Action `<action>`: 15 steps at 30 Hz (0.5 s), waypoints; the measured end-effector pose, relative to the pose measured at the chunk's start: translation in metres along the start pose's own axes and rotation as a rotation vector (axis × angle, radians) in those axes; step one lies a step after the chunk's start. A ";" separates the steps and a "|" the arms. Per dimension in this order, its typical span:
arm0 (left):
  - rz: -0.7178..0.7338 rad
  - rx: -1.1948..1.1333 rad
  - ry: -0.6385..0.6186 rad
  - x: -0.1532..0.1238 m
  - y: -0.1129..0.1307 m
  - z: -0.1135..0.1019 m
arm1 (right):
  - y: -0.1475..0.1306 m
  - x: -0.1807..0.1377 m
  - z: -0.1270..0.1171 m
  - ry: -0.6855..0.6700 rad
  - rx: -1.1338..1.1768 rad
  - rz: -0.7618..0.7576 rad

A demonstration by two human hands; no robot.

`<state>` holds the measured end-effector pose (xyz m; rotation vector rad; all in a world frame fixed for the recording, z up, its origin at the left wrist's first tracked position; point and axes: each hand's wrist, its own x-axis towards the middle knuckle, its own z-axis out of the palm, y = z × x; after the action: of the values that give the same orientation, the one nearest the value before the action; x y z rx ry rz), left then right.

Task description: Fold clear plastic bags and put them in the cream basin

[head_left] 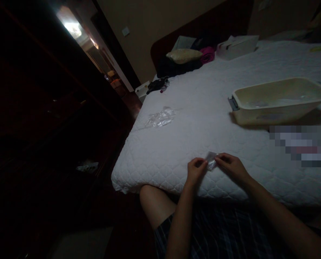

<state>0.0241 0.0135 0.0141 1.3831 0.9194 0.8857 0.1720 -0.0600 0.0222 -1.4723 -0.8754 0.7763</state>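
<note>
Between my two hands is a small clear plastic bag (pixel 211 160), shiny and partly creased, just above the white quilted bed cover (pixel 160 154) near its front edge. My left hand (pixel 196 169) pinches the bag's left side with thumb and fingers. On the opposite side, my right hand (pixel 232 166) grips the upper right edge between thumb and forefinger. Whether anything lies inside the bag is too dim to make out. Farther back on the bed lies crumpled clear plastic (pixel 161 117).
A cream plastic tub (pixel 273 111) with a grey handle stands on the bed at right, a blurred-out patch (pixel 301 147) before it. Toward the headboard are a pillow (pixel 184 55), a rolled magenta cloth (pixel 207 54) and a white box (pixel 237 46). Dark floor lies left.
</note>
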 end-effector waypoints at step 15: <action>0.040 0.227 0.108 -0.006 -0.002 0.003 | -0.001 -0.001 0.004 0.006 0.083 0.031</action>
<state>0.0241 0.0069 0.0119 1.5635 1.1053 0.9152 0.1684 -0.0589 0.0233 -1.4169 -0.8078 0.8217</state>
